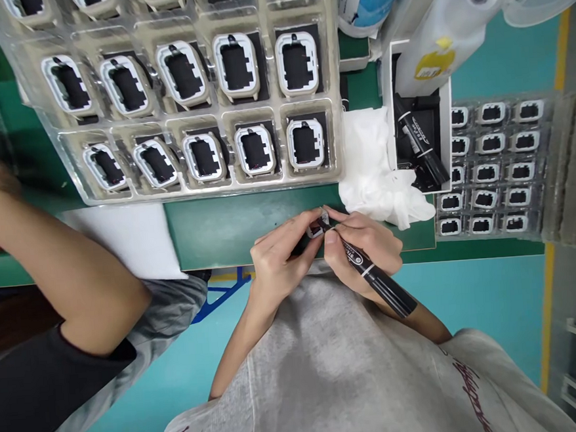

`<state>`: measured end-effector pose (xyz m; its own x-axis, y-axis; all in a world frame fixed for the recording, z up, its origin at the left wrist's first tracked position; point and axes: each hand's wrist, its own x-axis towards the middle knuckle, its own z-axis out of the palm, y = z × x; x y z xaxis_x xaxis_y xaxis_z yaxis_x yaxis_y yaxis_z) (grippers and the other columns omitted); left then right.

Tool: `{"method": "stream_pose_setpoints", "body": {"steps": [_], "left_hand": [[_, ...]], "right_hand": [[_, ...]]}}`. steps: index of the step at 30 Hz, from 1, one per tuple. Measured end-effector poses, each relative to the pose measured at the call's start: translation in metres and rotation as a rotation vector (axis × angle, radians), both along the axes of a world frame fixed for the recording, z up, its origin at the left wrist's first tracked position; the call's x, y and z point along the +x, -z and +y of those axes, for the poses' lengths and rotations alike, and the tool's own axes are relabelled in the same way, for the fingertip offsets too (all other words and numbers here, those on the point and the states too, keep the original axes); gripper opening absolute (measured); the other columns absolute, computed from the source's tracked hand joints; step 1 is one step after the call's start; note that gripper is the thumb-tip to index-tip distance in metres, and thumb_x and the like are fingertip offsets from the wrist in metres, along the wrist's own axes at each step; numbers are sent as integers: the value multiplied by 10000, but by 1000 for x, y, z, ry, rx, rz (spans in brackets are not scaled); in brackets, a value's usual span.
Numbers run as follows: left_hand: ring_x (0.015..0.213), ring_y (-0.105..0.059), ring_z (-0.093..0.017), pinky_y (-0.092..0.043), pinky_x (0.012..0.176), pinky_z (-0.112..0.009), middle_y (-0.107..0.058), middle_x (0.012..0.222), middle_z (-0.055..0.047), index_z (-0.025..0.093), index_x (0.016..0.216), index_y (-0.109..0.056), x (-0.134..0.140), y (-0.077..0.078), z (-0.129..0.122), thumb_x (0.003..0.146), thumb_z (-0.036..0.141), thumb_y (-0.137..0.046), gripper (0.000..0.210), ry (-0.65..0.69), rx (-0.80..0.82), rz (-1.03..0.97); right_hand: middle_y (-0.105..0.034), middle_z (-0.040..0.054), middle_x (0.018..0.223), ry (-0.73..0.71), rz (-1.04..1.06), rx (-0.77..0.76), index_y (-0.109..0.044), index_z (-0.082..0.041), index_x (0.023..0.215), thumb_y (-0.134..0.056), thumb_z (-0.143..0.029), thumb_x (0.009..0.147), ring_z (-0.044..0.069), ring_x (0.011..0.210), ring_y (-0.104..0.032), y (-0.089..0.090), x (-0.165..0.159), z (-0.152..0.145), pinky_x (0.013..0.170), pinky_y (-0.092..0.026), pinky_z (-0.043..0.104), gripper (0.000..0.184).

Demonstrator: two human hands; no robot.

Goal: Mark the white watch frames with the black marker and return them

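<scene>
Between my fingers, close to my body at the table's near edge, is a small white-rimmed frame part (pixel 323 217), mostly covered by the fingers. My left hand (pixel 283 250) is closed on this part. In my right hand (pixel 368 240) is a black marker pen (pixel 384 285), slanted with its tip end at the frame part; whether the tip touches it I cannot tell. Beyond my hands lies a clear plastic tray (pixel 207 187) with rows of similar white frames (pixel 305 144), each in its own pocket.
Right of the tray are a crumpled white cloth (pixel 378 170) and a white box (pixel 450 125) holding black markers (pixel 418 138) and a bottle (pixel 439 54). More trays of frames (pixel 516 170) stand farther right. At left, a co-worker's arm (pixel 75 277) reaches past a white sheet (pixel 126 240).
</scene>
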<state>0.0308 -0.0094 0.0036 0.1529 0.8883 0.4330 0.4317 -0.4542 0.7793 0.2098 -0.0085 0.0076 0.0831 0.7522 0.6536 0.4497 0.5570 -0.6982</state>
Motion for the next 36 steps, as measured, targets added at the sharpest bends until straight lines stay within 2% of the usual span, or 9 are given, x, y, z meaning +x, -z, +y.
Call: {"method": "stream_pose_setpoints", "body": {"steps": [4, 9, 14, 18, 23, 27, 32, 36], "left_hand": [[1073, -1008, -208, -819, 984, -280, -1018, 1289, -38, 278, 1537, -925, 0, 1, -1, 1201, 166, -921, 354, -2, -1, -2], [1141, -1013, -225, -833, 1049, -304, -1015, 1353, -61, 269, 1557, -924, 0, 3, -1, 1212, 156, -903, 364, 26, -20, -4], [1189, -1010, -221, -825, 1099, -295, -1010, 1378, -71, 255, 1566, -913, 1, 4, 0, 1210, 132, -896, 377, 32, 6, -24], [1134, -1003, -214, -827, 1045, -300, -1011, 1366, -53, 286, 1558, -921, -1, 2, 0, 1211, 165, -901, 368, 28, -44, -33], [970, -953, -210, -831, 916, -317, -1000, 1223, -50, 289, 1490, -958, -5, 0, 1, 1161, 294, -977, 329, 0, -178, -69], [928, -932, -194, -841, 899, -312, -978, 1151, -37, 282, 1482, -960, -7, -2, 3, 1121, 356, -1023, 374, 13, -236, -108], [908, -933, -195, -842, 895, -318, -980, 1140, -20, 301, 1476, -961, -8, -5, 4, 1097, 327, -1036, 387, 20, -250, -96], [914, -930, -181, -815, 892, -285, -997, 1180, -13, 300, 1438, -975, -6, -5, 3, 1098, 203, -993, 354, 9, -198, -100]], "right_hand": [[-859, -6, 932, -1, 0, 3, -785, -276, 1166, -828, -100, 1141, 252, 856, -950, 0, 2, 2, 789, -886, 394, 183], [-843, -25, 900, -20, 3, 12, -789, -273, 1144, -870, -89, 1105, 230, 759, -895, 1, 5, 3, 855, -907, 420, 204], [-859, -51, 909, -29, 38, -20, -798, -297, 1170, -884, -84, 1084, 233, 767, -901, 1, 5, 2, 896, -917, 441, 245], [-841, -40, 885, -38, 22, -19, -783, -286, 1130, -860, -81, 1094, 232, 775, -909, 0, 6, 2, 911, -911, 414, 223], [-821, -65, 872, -41, 68, -6, -779, -315, 1148, -844, -108, 1118, 217, 729, -878, 0, 3, 4, 900, -924, 436, 219], [-798, -71, 858, -4, 77, 26, -765, -311, 1144, -839, -139, 1145, 196, 683, -838, 1, 0, 6, 853, -919, 421, 187], [-800, -63, 837, -4, 62, 2, -745, -312, 1136, -826, -186, 1177, 204, 678, -855, 0, -1, 7, 825, -922, 421, 155], [-793, -61, 830, 25, 29, -7, -728, -319, 1130, -807, -233, 1206, 208, 670, -855, -1, 0, 5, 790, -918, 419, 139]]}}
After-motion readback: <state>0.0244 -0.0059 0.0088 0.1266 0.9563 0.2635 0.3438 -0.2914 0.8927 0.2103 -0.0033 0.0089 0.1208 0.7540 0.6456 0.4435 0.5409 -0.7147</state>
